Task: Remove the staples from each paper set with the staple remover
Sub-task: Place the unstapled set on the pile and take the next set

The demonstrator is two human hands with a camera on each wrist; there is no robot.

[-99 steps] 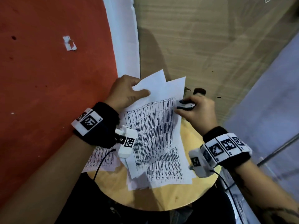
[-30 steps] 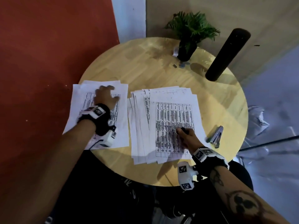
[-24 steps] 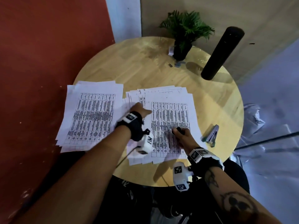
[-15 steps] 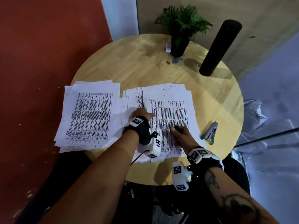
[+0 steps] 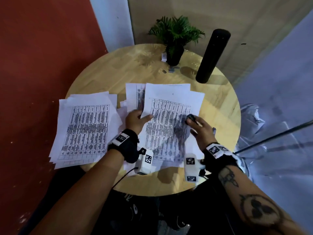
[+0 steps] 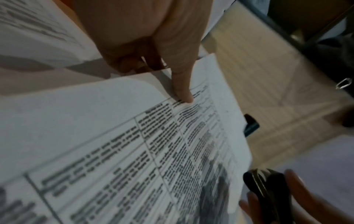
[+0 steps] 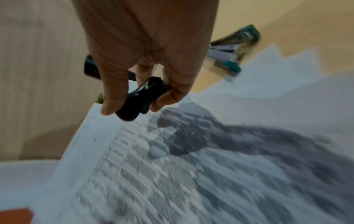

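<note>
No print can be read on the tabled paper set, pinched at its left edge by the left hand; the glossy black staple remover is grasped above it by the right hand

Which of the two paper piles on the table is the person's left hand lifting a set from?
The right-hand pile, nearer the black cylinder. The left hand pinches its top set by the edge, raised; the left pile lies flat, untouched.
</note>
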